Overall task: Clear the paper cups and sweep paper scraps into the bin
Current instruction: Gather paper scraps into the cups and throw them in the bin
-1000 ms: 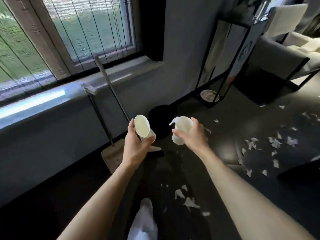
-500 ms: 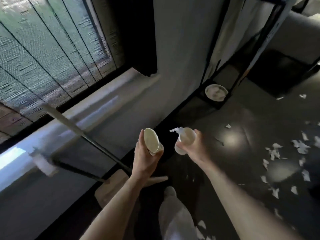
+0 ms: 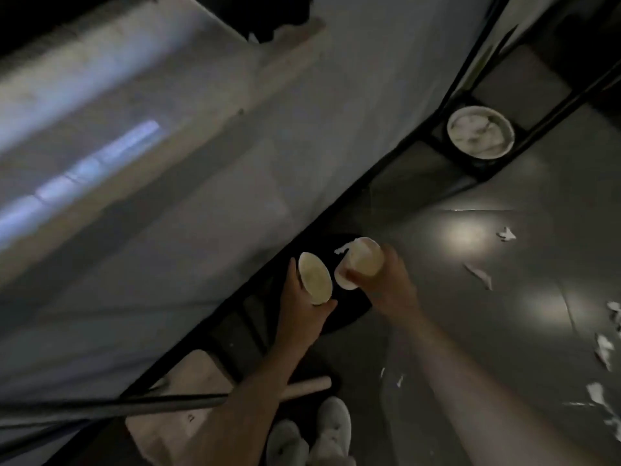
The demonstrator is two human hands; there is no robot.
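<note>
My left hand (image 3: 302, 316) grips a white paper cup (image 3: 315, 278) with its open mouth turned toward me. My right hand (image 3: 389, 285) grips a second paper cup (image 3: 361, 264), tipped on its side, with a torn paper strip at its rim. Both cups hang just above a black round bin (image 3: 349, 311) that stands on the dark floor against the wall. White paper scraps (image 3: 479, 275) lie scattered on the floor to the right.
A dustpan (image 3: 198, 375) and a long dark broom handle (image 3: 111, 403) lean by the wall at lower left. A black metal rack (image 3: 470, 62) with a white bowl (image 3: 480, 132) on its base stands at upper right. My white shoes (image 3: 312, 435) are at the bottom.
I have stepped closer and the view has tilted down. Both hands with their cups have moved over the black bin. The grips are unchanged.
</note>
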